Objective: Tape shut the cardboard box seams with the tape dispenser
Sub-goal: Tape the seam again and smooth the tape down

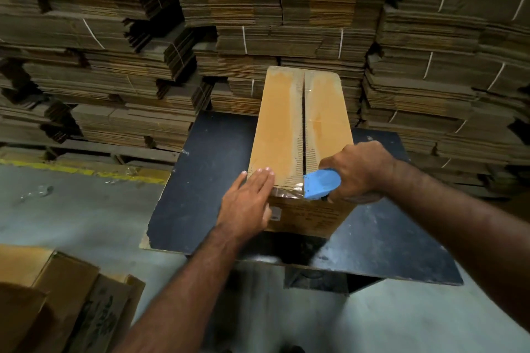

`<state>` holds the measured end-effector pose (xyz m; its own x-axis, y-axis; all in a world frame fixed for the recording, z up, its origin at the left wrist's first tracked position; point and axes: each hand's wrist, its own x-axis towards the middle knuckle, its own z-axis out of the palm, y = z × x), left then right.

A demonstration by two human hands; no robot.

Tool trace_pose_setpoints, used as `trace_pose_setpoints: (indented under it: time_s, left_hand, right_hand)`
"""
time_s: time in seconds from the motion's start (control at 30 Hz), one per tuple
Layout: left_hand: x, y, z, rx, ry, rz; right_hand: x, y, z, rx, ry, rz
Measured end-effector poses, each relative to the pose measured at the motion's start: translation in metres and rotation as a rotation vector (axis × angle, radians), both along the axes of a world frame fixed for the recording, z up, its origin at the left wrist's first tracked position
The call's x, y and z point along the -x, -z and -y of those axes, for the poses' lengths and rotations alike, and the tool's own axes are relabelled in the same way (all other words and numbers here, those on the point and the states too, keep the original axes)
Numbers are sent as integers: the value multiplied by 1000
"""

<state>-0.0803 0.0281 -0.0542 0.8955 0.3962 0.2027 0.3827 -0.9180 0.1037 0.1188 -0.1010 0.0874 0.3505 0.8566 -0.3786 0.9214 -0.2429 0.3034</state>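
Head view: the right hand [357, 172] grips a blue tape dispenser [321, 183] at the near end of the cardboard box [298, 135], right at its centre seam [303, 123], where clear tape [286, 193] wraps over the near edge. The left hand [246, 203] lies flat, fingers straight, on the box's near left corner. The box stands on a dark tabletop [200, 180]. Behind it rise strapped stacks of flattened cartons [114, 66]; another open carton [71, 295] sits on the floor at lower left.

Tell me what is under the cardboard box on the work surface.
The cardboard box stands on a dark board, which extends past it on all visible sides. Whatever lies directly beneath the box is covered by it.
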Motion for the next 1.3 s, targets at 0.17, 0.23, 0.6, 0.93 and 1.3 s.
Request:
trace_pose_setpoints:
  time_s: [0.17,0.23,0.6,0.93,1.3]
  left_hand:
    - [-5,4,-4,-101,-13,-78]
    - [-9,3,-15,-113,16,-34]
    - [-34,-2,30,41,-41,-3]
    - [-26,2,22,-24,-60,-39]
    - [-42,-2,39,53,-141,19]
  right_hand:
    - [-1,7,-13,28,19,-7]
    - [-4,7,-15,20,39,-3]
    - [-14,4,-26,49,30,-63]
    - [-25,4,-14,-6,-22,-58]
    - [-35,3,-8,57,-11,-33]
